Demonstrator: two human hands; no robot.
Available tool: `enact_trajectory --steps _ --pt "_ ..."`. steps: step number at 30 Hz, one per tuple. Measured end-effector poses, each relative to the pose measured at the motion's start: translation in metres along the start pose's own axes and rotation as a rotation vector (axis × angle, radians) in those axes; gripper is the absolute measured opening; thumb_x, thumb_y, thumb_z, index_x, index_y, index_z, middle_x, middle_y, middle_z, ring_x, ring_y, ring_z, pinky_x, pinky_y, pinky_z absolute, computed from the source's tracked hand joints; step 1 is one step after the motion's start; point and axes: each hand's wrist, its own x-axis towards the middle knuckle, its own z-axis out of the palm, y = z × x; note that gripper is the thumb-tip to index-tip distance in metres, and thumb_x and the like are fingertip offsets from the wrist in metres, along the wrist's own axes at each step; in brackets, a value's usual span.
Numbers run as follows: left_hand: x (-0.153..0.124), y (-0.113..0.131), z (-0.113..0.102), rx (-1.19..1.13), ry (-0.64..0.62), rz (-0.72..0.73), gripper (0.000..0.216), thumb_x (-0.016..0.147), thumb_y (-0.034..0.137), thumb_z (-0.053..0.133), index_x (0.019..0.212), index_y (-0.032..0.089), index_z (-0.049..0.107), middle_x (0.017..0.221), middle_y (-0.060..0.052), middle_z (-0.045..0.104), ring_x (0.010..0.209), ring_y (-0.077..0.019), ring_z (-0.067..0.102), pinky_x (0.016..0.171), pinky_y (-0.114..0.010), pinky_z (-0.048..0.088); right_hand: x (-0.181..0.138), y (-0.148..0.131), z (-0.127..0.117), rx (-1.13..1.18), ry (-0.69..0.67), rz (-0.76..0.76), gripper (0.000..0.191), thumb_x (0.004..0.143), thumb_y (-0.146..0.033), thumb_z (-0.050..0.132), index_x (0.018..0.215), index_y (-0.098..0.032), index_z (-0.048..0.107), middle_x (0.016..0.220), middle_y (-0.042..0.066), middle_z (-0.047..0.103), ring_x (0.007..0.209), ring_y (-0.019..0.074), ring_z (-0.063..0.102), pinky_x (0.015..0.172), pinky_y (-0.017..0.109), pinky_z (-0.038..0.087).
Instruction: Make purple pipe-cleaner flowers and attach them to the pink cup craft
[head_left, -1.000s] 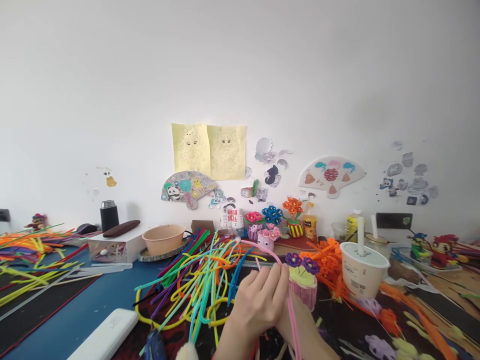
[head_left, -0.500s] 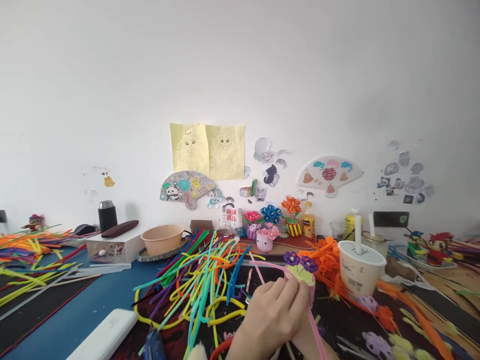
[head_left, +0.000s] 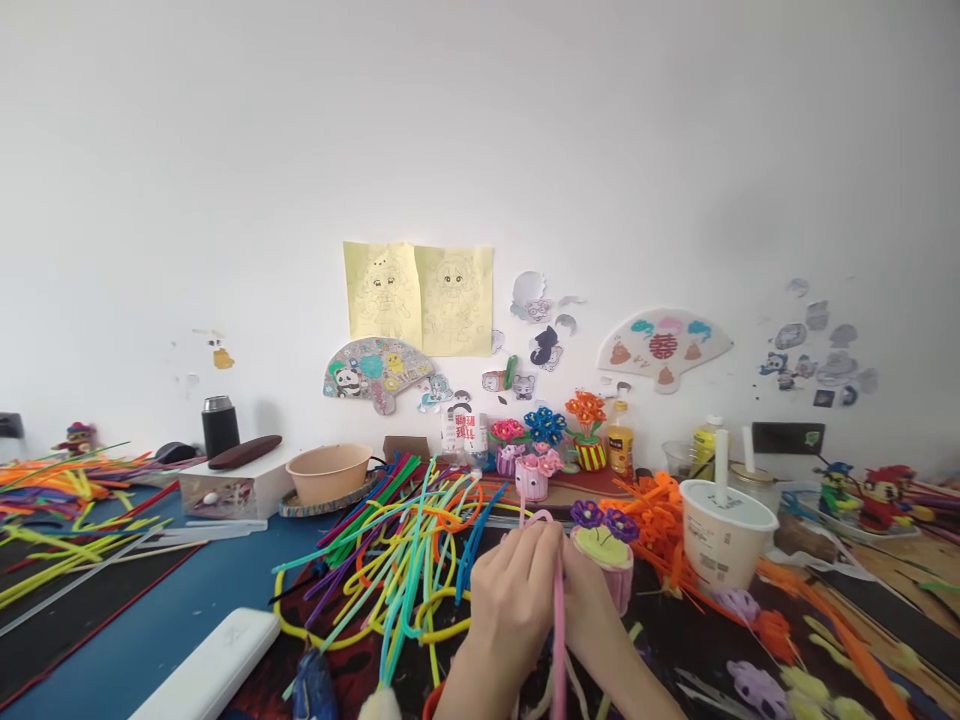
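Note:
My left hand [head_left: 517, 580] is closed, knuckles up, around a pink pipe cleaner [head_left: 559, 645] that loops over at the top and hangs down between my wrists. Pressed against it from the right is my right hand [head_left: 589, 600], closed on the same pipe cleaner; its fingertips are mostly hidden. Just right of my hands stands a small pink pot [head_left: 619, 582] with a pale yellow-green top. Two purple flowers [head_left: 604, 522] rise from it.
Many coloured pipe cleaners [head_left: 409, 560] lie left of my hands. Orange pipe cleaners [head_left: 660, 525] and a lidded paper cup [head_left: 724, 540] stand to the right. Finished flower pots [head_left: 532, 482] line the back near a beige bowl [head_left: 328, 475]. A white box-shaped device [head_left: 210, 665] lies front left.
My hands have come away from the flower pot's rim and moved slightly left, close together. The pot now stands uncovered. The pink pipe cleaner now runs upright between my hands.

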Motion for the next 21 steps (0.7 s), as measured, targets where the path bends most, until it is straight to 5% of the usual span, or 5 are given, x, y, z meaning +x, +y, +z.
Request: enact_trajectory --steps 5,13,17,21 --pt "0.003 -0.001 -0.004 0.007 0.072 -0.023 0.018 0.093 0.004 0.050 0.107 0.007 0.060 0.085 -0.010 0.074 0.070 -0.0173 0.069 0.059 -0.026 0.052 -0.001 -0.001 0.003 0.107 -0.140 0.032 0.040 0.076 -0.051 0.074 0.065 -0.014 0.064 0.057 -0.001 0.057 0.055 0.0149 0.050 0.049 0.026 0.037" --pt "0.003 -0.006 -0.007 0.022 0.180 -0.145 0.013 0.092 0.006 0.053 0.099 0.013 0.060 0.076 -0.006 0.072 0.061 -0.0157 0.065 0.056 -0.027 0.045 0.005 -0.016 0.000 0.401 -0.247 0.182 0.062 0.082 -0.068 0.058 0.121 -0.020 0.063 0.064 0.001 0.062 0.048 0.0152 0.053 0.043 0.024 0.038" --pt "0.003 -0.008 -0.008 0.028 0.207 -0.153 0.012 0.092 0.007 0.052 0.100 0.012 0.060 0.077 -0.007 0.072 0.063 -0.0162 0.065 0.058 -0.028 0.046 0.005 -0.025 -0.006 0.697 -0.269 0.357 0.062 0.079 -0.062 0.068 0.126 -0.022 0.061 0.067 0.000 0.063 0.048 0.0126 0.054 0.043 0.021 0.039" --pt "0.006 -0.005 -0.012 0.043 0.110 -0.002 0.016 0.093 0.007 0.047 0.101 0.012 0.060 0.078 -0.007 0.072 0.065 -0.0153 0.066 0.056 -0.027 0.046 0.003 -0.033 -0.011 0.865 -0.245 0.425 0.056 0.077 -0.063 0.069 0.113 -0.020 0.069 0.078 0.006 0.069 0.055 0.0155 0.060 0.047 0.024 0.045"
